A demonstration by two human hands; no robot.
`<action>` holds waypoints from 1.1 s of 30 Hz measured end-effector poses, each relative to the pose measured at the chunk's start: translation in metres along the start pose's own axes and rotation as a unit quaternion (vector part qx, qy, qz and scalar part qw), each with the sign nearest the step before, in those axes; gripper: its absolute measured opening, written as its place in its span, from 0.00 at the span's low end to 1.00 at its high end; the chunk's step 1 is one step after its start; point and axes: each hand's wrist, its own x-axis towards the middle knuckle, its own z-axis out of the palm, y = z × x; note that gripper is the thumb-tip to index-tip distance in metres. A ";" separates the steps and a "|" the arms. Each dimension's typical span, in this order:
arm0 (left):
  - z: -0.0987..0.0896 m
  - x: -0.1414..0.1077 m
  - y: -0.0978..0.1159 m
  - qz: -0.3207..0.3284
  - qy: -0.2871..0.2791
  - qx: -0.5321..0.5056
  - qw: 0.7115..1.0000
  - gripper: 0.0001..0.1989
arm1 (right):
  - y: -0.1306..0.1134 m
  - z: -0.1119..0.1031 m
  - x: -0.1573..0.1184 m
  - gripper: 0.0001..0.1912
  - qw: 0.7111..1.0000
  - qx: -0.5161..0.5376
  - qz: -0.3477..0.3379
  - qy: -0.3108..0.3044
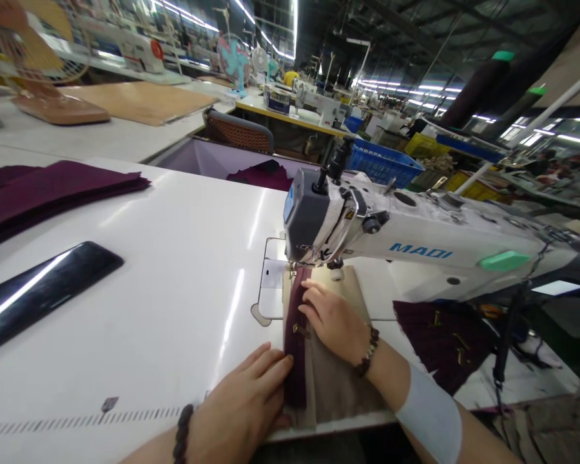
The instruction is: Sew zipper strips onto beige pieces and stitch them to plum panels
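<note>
A maroon zipper (296,377) with a brass-coloured pull lies lengthwise on beige-brown fabric (341,380). Its far end runs beneath the needle area of a white sewing machine (415,248). My left hand (244,403) is at the near left edge of the zipper, fingers together on top and thumb low at the edge, partly hidden. Farther up, close to the presser foot (294,272), my right hand (336,319) rests its slightly spread fingertips on the zipper's right side. The fabric under the right palm is hidden.
More maroon zippers (444,341) with brass pulls lie right of the machine. Stacked maroon fabric (53,193) and a dark glossy phone-like slab (43,287) are on the left. Behind stand a blue crate (384,161) and a fan (43,71).
</note>
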 end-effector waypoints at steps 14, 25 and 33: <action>-0.021 0.005 0.016 0.038 -0.055 -0.085 0.994 0.09 | 0.002 0.020 -0.034 0.23 1.000 -0.004 -0.022 0.014; -0.017 0.009 0.018 0.087 -0.045 -0.133 0.986 0.12 | -0.001 0.016 -0.036 0.23 0.999 -0.027 -0.041 -0.003; -0.029 0.012 0.019 0.063 -0.069 -0.185 0.978 0.12 | -0.003 0.014 -0.037 0.24 0.998 -0.024 -0.028 -0.041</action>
